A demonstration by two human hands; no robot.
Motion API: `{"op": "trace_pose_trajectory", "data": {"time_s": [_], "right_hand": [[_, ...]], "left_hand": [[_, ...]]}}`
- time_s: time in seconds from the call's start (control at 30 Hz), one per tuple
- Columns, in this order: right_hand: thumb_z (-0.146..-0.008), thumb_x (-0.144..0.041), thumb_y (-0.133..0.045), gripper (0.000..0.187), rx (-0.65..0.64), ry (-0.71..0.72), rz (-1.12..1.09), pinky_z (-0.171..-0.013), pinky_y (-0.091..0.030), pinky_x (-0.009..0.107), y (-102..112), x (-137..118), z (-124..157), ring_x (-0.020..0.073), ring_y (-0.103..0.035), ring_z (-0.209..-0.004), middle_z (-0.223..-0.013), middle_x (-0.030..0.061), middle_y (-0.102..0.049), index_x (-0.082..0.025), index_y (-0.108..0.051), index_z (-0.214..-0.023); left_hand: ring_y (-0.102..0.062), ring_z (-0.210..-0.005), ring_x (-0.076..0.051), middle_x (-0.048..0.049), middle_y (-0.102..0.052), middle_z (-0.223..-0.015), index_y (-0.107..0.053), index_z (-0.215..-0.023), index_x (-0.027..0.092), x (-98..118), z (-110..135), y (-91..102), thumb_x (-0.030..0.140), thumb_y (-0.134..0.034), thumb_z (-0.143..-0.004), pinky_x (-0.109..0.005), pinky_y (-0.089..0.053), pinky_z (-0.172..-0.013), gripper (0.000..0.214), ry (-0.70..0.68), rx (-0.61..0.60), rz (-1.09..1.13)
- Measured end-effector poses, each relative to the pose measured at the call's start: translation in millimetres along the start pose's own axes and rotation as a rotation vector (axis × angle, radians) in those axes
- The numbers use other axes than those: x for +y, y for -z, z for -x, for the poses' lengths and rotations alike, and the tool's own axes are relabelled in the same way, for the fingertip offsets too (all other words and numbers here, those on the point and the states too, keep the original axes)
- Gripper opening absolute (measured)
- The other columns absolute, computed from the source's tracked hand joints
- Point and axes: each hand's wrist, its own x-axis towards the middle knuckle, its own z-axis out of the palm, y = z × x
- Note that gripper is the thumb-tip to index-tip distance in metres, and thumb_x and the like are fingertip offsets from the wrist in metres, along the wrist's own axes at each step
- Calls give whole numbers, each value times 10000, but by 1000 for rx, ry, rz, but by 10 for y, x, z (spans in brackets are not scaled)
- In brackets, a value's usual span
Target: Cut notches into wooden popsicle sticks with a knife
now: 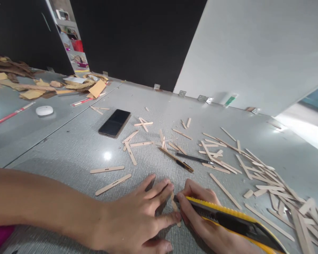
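Slotted sticks (106, 189) already lie beyond the left hand (137, 215), whose spread fingers press another stick (174, 204) to the desk (76, 155), while the right hand (206, 231), closed round a yellow cutter (228, 218), holds its tip there, and the right-side pile (300, 225) looks largely unslotted.

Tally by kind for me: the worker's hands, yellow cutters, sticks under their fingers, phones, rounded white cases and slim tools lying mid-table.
Hands: 2, left hand and right hand
Yellow cutter: 1
Stick under the left fingers: 1
Phone: 1
White case: 1
Slim tools: 2, gold-and-black one and dark one
Total: 8
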Motion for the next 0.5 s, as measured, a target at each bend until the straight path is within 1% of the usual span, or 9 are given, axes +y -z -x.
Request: {"op": "trace_pose_trajectory", "data": {"time_s": [0.1,0.17,0.27,0.37,0.5], "right_hand": [[-1020,-538,-440,394,-23,-48,-22,-613,-509,351,6,8,1,185,-547,-569,-599,-32,-567,-284,-480,-722],[-1020,-540,-441,398,-28,-53,-21,-608,-506,349,10,14,5,188,-552,-577,-593,-32,-565,-284,-478,-717],[-1019,-505,-462,374,0,-9,4,-624,-515,341,7,21,10,194,-582,-630,-632,-24,-580,-280,-510,-723],[-1020,-478,-491,353,47,44,20,-595,-512,317,-4,21,6,180,-565,-606,-646,-32,-571,-280,-516,-730],[-1018,-425,-506,316,66,107,54,-585,-509,304,-21,5,-2,177,-582,-600,-646,-27,-608,-280,-511,-738]], "left_hand": [[-294,-1566,-407,-220,-371,-1653,-420,-1611,230,1,-5,14,509,-451,-1077,-623,-273,-1239,604,1,-20,6],[-280,-1571,-406,-242,-371,-1646,-418,-1610,223,3,-12,24,517,-417,-1086,-631,-276,-1235,601,9,-47,3],[-276,-1577,-391,-229,-387,-1645,-416,-1611,230,6,-15,26,531,-408,-1085,-622,-274,-1241,606,16,-64,-10],[-265,-1582,-380,-201,-383,-1657,-407,-1615,237,5,-7,12,522,-427,-1082,-611,-252,-1256,605,13,-49,-17],[-265,-1575,-410,-247,-345,-1657,-450,-1588,204,4,-3,-3,513,-424,-1083,-633,-249,-1248,593,9,-46,-4]]}}
